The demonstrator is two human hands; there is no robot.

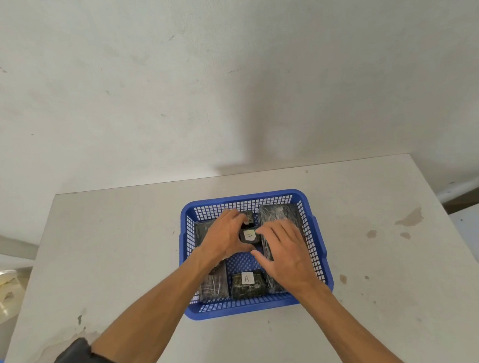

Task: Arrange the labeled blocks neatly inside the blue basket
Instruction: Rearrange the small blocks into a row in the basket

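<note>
The blue basket (257, 306) sits mid-table with dark wrapped blocks inside. A small block labeled A (249, 235) lies near the basket's middle, between both hands. My left hand (226, 237) curls over it from the left, fingers also touching another small dark block (249, 216) behind. My right hand (286, 251) touches the A block from the right, fingers spread, resting over a long dark block (279, 212) along the right wall. A second A-labeled block (247, 284) lies at the front. A long dark block (214, 286) lies along the left wall, partly under my left arm.
The basket stands on a white table (111, 259) with brown stains at the right (409, 218). A pale wall rises behind the table's far edge. A yellowish plastic bag (1, 294) lies off the table's left side.
</note>
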